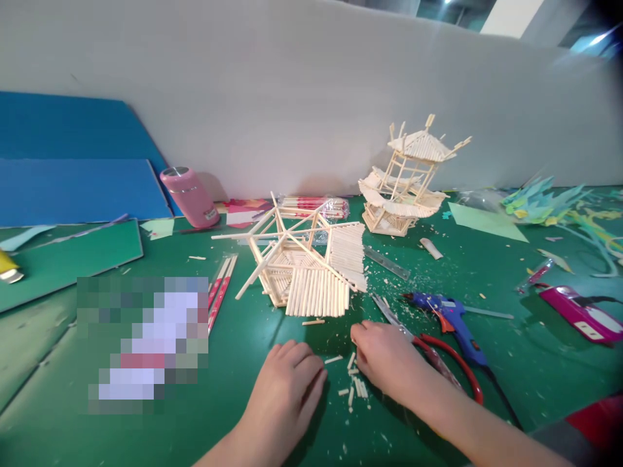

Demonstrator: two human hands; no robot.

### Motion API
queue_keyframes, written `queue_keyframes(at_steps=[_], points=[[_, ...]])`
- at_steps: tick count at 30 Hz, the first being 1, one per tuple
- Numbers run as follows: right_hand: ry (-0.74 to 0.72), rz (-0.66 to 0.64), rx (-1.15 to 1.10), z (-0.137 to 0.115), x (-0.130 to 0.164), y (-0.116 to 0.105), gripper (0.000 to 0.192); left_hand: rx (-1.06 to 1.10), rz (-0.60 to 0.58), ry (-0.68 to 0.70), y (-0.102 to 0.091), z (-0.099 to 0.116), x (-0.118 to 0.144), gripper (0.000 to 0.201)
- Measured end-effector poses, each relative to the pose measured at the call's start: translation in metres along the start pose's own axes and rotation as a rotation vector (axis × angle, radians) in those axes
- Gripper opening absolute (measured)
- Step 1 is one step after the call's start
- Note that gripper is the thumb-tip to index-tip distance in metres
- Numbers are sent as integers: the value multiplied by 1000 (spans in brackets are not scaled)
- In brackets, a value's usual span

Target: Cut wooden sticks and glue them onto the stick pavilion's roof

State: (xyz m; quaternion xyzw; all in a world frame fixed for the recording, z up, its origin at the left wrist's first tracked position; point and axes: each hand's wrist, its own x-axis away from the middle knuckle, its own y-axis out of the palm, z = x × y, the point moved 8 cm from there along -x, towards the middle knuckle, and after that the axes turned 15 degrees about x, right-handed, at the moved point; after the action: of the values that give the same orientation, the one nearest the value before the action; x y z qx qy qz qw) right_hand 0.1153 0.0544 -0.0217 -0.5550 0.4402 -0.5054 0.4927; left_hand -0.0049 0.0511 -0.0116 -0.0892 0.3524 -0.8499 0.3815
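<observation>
My left hand point(287, 383) rests knuckles-up on the green mat point(233, 415), fingers loosely curled, with nothing visible in it. My right hand point(387, 357) lies beside it, fingertips down on a scatter of short cut wooden stick pieces point(354, 383); whether it pinches one is hidden. Just beyond both hands stands a partly built wooden stick roof frame point(306, 269). A finished stick pavilion model point(406, 181) stands further back by the wall.
Red-handled scissors point(438, 357) and a blue glue gun point(452, 318) lie right of my right hand. A metal ruler point(387, 263), chopstick packs point(221, 288), a pink bottle point(189, 196), blue boards point(73, 175), paper cutouts point(545, 201) and a magenta case point(581, 314) surround the mat.
</observation>
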Motion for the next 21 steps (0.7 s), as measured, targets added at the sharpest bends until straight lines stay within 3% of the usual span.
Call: queue_keyframes(at_steps=[5, 11, 17, 21], points=[[54, 87, -293, 25, 10, -15, 15, 480, 65, -169, -3, 1, -13, 20], [178, 104, -1177, 38, 23, -22, 15, 1094, 147, -450, 17, -3, -28, 18], [238, 170, -1391, 30, 25, -20, 11, 1357, 155, -504, 31, 7, -39, 34], [285, 186, -1481, 28, 25, -11, 12, 1480, 185, -526, 38, 7, -40, 35]])
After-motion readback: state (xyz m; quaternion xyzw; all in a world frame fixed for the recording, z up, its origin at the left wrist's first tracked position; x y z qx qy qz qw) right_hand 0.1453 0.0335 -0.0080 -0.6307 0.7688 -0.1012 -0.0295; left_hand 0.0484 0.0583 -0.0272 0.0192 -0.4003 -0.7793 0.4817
